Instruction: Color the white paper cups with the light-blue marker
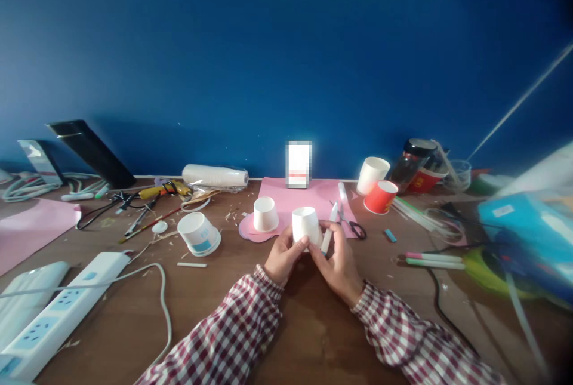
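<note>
Between my two hands is a small white paper cup [306,222], bottom end up. My left hand [285,253] grips its left side, with the thumb across the front. On the right side, my right hand [336,258] has its fingers and thumb closed round the cup. Just beyond, a second white paper cup [265,214] stands upside down on a rounded pink paper piece [257,238]. A pair of scissors [356,228] and a white-handled knife or pen [330,225] lie close to my right hand.
A pink sheet [286,194] lies by the wall under a blurred-out phone-like object [298,164]. To the left are a printed white cup [197,233], a glue gun [165,190] and a power strip [67,307]. Right stand a red cup [380,197], a white cup [373,173] and markers [434,261].
</note>
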Motion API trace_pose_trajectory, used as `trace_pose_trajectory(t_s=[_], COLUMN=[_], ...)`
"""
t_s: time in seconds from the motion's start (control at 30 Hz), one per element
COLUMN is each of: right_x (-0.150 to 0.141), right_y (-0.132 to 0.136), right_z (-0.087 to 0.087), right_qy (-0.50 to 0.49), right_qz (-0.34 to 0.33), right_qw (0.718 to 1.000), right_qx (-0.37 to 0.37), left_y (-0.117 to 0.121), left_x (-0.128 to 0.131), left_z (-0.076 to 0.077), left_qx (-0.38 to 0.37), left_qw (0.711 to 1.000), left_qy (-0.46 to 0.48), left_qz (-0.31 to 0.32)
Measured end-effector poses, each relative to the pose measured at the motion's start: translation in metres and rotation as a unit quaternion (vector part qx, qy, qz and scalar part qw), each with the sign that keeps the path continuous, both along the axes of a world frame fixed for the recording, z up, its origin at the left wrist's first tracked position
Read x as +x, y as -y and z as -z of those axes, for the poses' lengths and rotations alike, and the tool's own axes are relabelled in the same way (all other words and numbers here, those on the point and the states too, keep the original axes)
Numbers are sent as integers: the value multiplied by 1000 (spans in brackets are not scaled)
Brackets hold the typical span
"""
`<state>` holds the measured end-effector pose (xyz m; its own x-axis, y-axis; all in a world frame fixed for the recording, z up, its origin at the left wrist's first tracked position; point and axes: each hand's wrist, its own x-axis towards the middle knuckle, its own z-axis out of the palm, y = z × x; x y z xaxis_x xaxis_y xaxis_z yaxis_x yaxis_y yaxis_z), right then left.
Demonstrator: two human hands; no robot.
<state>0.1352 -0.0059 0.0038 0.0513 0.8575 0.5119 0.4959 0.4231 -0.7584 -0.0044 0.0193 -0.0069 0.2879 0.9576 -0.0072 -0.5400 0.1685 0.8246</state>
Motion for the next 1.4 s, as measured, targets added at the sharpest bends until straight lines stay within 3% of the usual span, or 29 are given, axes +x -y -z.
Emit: trace_pose_trajectory(t_s=[0.27,0.53,0.73,0.9,1.0,1.13,1.4], right_x=[5,13,10,10,13,19,26], right_y=[-2,2,2,3,2,2,12], right_z=[4,-4,3,6,1,-12,-31], right_qy=[-26,48,43,54,83,74,26], right_qz=[-21,29,-8,-21,-38,-6,-31], right_qw=[999,994,997,997,993,992,990], right_qx=[21,90,65,60,77,105,133], left_y=[0,-1,2,0,-1,-1,-4], left_x=[1,-1,3,-1,-4,-6,0], left_z=[-5,0,1,-3,-5,-7,-11], left_qx=[-36,-81,-40,-61,-93,-135,-133], left_qw=[999,995,998,996,991,984,985], left_qy=[38,53,40,69,94,110,112], left_qz=[-11,-21,-1,-10,-10,-27,-13])
